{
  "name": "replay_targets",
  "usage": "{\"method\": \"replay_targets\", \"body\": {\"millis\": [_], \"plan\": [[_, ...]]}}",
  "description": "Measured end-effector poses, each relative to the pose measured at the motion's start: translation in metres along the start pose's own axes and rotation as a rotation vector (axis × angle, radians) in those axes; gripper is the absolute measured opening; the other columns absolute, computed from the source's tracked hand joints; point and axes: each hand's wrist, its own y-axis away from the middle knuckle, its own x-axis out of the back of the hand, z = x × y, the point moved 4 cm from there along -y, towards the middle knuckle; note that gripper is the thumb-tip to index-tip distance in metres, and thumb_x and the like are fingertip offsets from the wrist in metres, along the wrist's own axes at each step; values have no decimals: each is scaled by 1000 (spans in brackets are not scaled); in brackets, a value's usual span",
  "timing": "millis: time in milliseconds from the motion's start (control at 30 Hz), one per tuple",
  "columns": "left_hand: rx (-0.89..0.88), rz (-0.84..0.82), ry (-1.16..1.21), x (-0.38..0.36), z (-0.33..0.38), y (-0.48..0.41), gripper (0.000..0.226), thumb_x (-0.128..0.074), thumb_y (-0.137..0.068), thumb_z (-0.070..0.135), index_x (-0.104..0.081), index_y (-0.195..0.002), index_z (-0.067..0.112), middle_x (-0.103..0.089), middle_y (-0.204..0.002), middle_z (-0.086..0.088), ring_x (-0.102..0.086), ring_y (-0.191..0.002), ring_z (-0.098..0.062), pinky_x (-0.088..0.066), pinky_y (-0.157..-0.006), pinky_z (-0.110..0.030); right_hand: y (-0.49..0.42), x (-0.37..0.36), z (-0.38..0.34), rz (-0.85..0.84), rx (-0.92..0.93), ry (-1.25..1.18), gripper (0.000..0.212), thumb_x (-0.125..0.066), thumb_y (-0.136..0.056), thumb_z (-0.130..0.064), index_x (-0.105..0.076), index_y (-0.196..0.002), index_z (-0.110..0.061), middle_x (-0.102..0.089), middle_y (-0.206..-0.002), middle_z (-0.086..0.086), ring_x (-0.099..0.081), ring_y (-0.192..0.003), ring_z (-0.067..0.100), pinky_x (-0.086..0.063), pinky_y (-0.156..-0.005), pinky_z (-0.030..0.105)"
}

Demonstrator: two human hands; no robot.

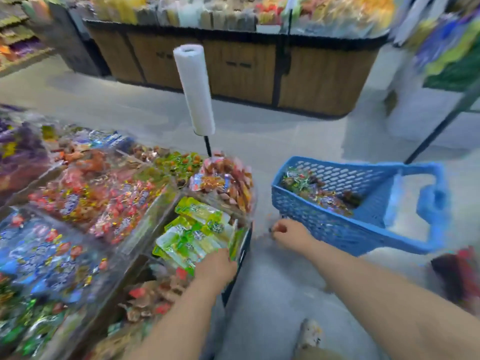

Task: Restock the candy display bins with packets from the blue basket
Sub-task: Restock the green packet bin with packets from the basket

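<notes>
Left hand: forearm enters from 6 o'clock, reaches toward 12, fingers curled downward, grip unclear.
Right hand: forearm enters from 4 o'clock, reaches toward 10, fingers loosely curled.

Roll of white plastic bags, upright and slightly tilted on a thin black pole, centre of scene. Wood-panelled display counter with black trim, far side, its top heaped with blurred packaged goods. Pale grey floor between the fixtures. Shelving with colourful stock, far left. Hanging blue, yellow and green packaging, far right. Light-coloured shoe, near, bottom centre.
</notes>
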Motion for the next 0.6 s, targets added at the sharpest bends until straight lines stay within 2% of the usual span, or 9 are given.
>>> {"method": "replay_targets", "body": {"millis": [100, 167, 300, 467, 600], "plan": [[-69, -54, -19, -15, 70, -26, 35, -49, -88, 33, -63, -108, 8, -63, -117, -18, -59, -110, -32, -45, -83, -32, 2, 41, 71, 26, -121, -15, 17, -55, -88, -18, -68, -99, -18, -66, -102, 3, -58, -96, 18, -41, -77, 23], [-123, -93, -38, -26, 114, -45, 33, -50, -89, 30, -64, -107, 6, -64, -116, -18, -59, -110, -31, -45, -83, -32, 2, 64, 112, 17, -173, -47, 14, -54, -89, -16, -66, -89, -22, -66, -99, 6, -59, -98, 22, -42, -78, 26], [-180, -199, -82, -50, 186, -72, 32, -50, -91, 27, -66, -108, 5, -64, -118, -19, -59, -111, -32, -46, -91, -35, 4, 99, 174, 78, -323, -82, 16, -58, -86, -13, -71, -95, -12, -69, -105, 6, -59, -105, 21, -39, -81, 24], [-210, -324, -219, -68, 242, -105, 35, -44, -92, 22, -59, -115, 1, -58, -127, -21, -53, -118, -33, -42, -95, -33, -5, 125, 217, 87, -454, -179, 14, -59, -84, -11, -71, -90, -12, -71, -101, 7, -62, -100, 21, -41, -79, 24], [-262, -485, -266, -69, 273, -138, 38, -37, -99, 20, -55, -123, -3, -55, -131, -22, -53, -120, -31, -41, -91, -30, -35, 141, 223, 36, -496, -212, 15, -57, -86, -17, -69, -95, -15, -67, -109, 4, -57, -107, 21, -41, -89, 26]]}}
